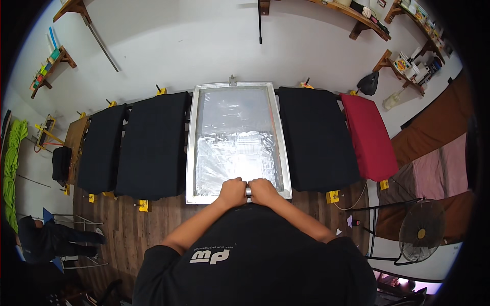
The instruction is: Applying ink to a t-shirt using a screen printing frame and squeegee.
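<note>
Left hand (233, 193) & right hand (264, 193) sit side by side, both closed in fists round a short grey bar (248, 192). Only a bit of it shows btwn them; its ends & most fingertips are hidden. The bar's at the near edge of a silvery rect. metal frame (191, 153), a little R of that edge's middle; can't tell if it touches what's below.

Inside the frame is a grey see-through mesh panel (235, 109) w/ a shiny whitish smeared layer (229, 163) over its near half. Glare washes out detail nr the hands. What lies under the frame can't be made out. A small grey metal bracket (232, 80) is at its far edge, approx. mid.

Beyond the frame's L edge: two black cloth-covered slabs (150, 148). Beyond its R edge: one black cloth-covered slab (319, 143), then a red cloth-covered slab (368, 137). Yellow blocks (144, 205) peek out at near edges, partly hidden by cloth.

The wearer's black T-shirt (286, 265) blocks much of the brown plank floor (127, 229). Far L, another person in dark clothes (35, 245); hands unclear. Far R, a round black fan (421, 232). Wall-shelf items (416, 66) are mostly too small to ID.
</note>
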Motion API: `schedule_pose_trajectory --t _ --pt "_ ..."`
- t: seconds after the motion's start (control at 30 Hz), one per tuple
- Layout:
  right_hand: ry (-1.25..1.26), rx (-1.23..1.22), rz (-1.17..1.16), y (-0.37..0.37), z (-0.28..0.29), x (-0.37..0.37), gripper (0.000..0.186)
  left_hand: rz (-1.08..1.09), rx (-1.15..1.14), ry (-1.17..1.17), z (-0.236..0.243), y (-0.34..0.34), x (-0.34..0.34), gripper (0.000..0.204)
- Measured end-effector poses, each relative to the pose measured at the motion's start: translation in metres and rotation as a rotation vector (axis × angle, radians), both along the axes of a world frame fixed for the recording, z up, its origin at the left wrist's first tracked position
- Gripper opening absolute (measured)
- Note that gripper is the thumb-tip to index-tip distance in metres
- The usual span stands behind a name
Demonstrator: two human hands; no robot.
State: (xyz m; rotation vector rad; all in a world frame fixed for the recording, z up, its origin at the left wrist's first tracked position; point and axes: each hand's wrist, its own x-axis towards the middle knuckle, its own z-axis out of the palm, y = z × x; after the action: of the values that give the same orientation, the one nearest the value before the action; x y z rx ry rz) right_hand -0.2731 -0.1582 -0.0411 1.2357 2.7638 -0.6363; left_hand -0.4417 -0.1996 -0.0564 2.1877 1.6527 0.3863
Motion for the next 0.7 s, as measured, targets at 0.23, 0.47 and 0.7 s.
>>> schedule_pose_trajectory --t 0.23,0.47,0.7 --pt "0.008 -0.039 0.043 0.065 0.015 -0.008 0.019 0.103 -0.212 0.071 0.019 0.058 -0.010 0.016" --pt "0.013 0.045 -0.019 0.095 0.000 -0.008 0.020 0.081 -0.134 0.194 0.012 0.094 0.002 0.022" --pt "-0.048 -0.072 0.064 0.029 -0.004 0.001 0.020 -0.041 -0.207 0.143 0.011 0.027 0.001 0.025"
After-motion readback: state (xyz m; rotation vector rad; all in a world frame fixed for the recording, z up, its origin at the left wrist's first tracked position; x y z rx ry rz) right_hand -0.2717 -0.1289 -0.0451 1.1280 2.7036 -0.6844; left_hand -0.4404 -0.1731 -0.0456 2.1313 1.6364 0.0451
